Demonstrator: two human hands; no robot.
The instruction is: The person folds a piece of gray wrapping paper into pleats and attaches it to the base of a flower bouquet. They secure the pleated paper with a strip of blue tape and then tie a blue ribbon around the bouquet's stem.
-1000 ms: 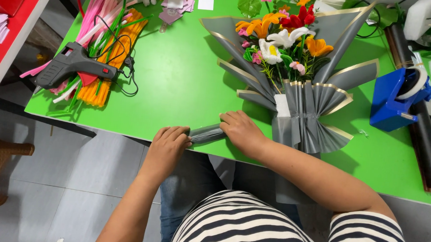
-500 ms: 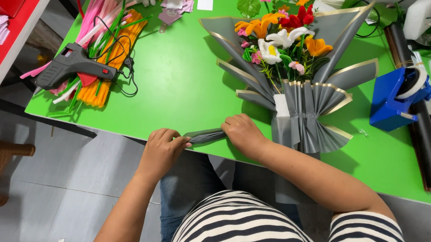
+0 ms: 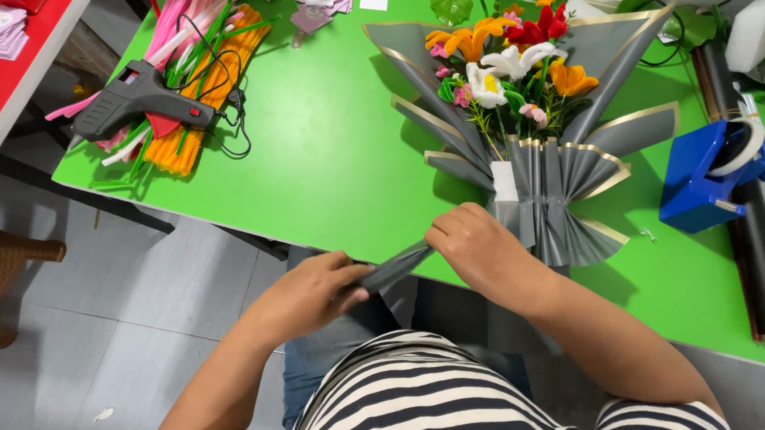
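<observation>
The tabletop point(image 3: 333, 151) is bright green, the wrapping paper point(image 3: 567, 181) grey with gold edges, the tape dispenser point(image 3: 694, 183) blue, the glue gun point(image 3: 135, 102) dark grey, and the shirt point(image 3: 442, 401) black-and-white striped.

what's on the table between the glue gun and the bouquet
In the head view, only bare green table lies between the glue gun and the bouquet. The gun's black cord loops a short way into that stretch.

Bouquet point(image 3: 527, 118): laid mid-table point(image 3: 333, 151)
Glue gun point(image 3: 135, 102): placed left of it
Tape dispenser point(image 3: 707, 175): set right of it
</observation>
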